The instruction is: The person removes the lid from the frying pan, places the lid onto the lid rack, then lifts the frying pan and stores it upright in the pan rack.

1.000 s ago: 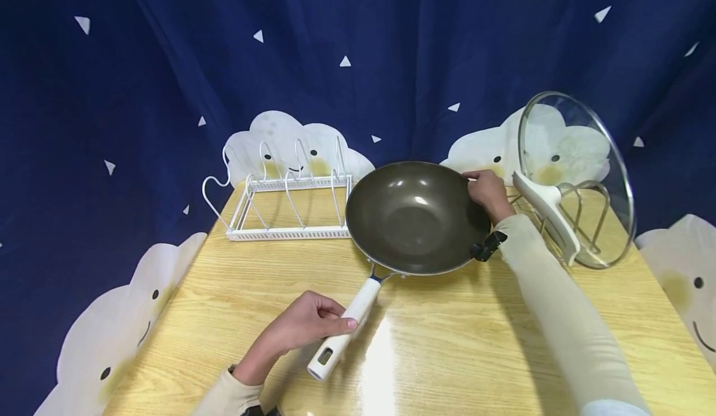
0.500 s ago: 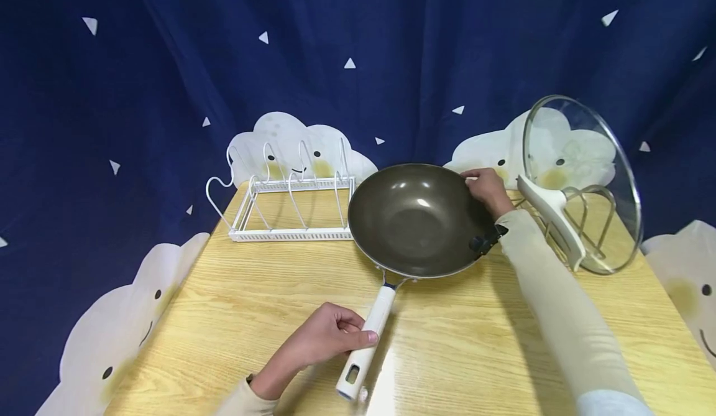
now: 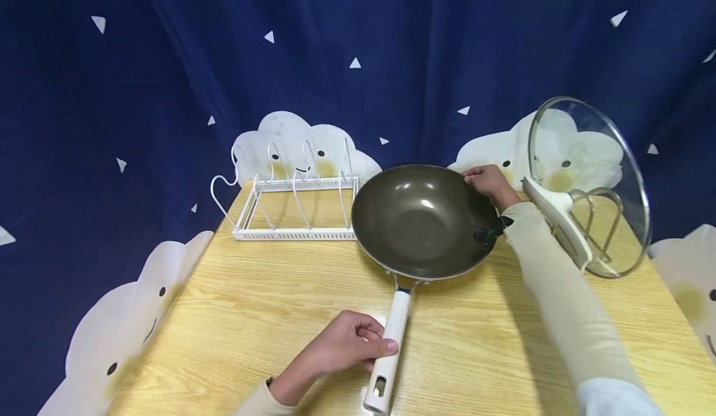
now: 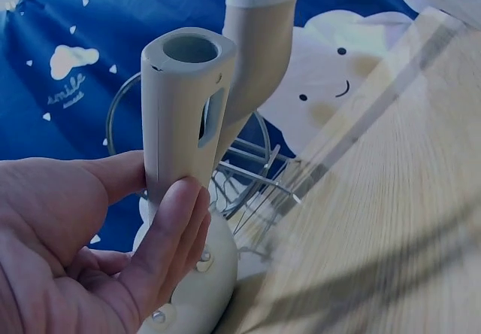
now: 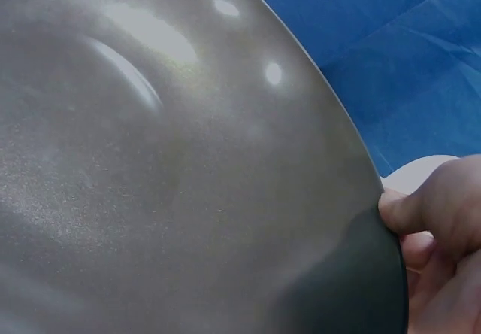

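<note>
On the table (image 3: 279,291) at far left, a white wire rack (image 3: 293,234), close beside the pan; cannot tell whether touching. Next, left hand (image 3: 349,347) on the white handle (image 3: 396,319), pinching partway along between thumb and bent fingers. In the middle, the dark pan (image 3: 423,229), hollow side up, handle towards the wearer; cannot tell whether resting on the table. Looks stiff and weightiest at the bowl, smooth and probably slippery inside; best held nearer the bowl end of the handle, with the opposite rim (image 5: 346,123) steadied. On that rim, right hand (image 3: 492,186), gripping with thumb over the edge and fingers outside. Farthest right, a glass lid (image 3: 593,155), likely fragile, tilted in a metal wire rack (image 3: 619,208).
</note>
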A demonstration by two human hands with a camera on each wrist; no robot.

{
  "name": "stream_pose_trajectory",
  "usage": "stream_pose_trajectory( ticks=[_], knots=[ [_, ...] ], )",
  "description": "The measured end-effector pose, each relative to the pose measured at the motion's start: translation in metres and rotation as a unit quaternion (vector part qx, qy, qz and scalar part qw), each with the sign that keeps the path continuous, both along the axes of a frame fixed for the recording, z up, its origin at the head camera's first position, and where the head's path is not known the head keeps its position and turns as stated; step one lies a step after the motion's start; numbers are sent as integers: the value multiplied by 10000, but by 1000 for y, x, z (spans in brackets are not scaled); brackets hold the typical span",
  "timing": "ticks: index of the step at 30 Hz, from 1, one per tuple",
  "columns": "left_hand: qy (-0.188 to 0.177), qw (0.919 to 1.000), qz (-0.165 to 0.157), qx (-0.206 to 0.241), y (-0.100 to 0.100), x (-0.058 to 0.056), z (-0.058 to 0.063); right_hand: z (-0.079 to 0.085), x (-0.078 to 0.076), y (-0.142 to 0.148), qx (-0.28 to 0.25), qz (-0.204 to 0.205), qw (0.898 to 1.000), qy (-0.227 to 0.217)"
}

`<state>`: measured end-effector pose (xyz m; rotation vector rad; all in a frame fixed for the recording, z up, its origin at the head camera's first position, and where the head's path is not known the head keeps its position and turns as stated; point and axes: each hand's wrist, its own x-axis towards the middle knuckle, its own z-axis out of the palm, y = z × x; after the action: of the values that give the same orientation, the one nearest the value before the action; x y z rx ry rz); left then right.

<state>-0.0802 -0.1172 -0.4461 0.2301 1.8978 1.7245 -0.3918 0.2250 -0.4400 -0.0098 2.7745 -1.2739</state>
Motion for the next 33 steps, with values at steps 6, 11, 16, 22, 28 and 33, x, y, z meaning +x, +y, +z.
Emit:
stream_pose_trajectory(
  ticks=[6,11,16,22,28,33],
  knots=[
    [-226,9989,194,367,17,5,-5,-3,-7,2,-132,213,9996,-85],
    [-507,9958,348,676,28,9,-10,-4,-11,2,-196,327,9992,-149],
    [-573,9941,377,842,36,11,-13,-4,-17,1,-278,352,9987,-250],
    [-681,9905,427,1119,47,14,-20,-7,-24,0,-303,387,9982,-355],
    [-779,9878,446,1269,54,15,-22,-7,-26,-2,-303,410,9982,-331],
    [-832,9877,450,1241,55,16,-21,-7,-25,-2,-379,332,9983,-308]
  ],
)
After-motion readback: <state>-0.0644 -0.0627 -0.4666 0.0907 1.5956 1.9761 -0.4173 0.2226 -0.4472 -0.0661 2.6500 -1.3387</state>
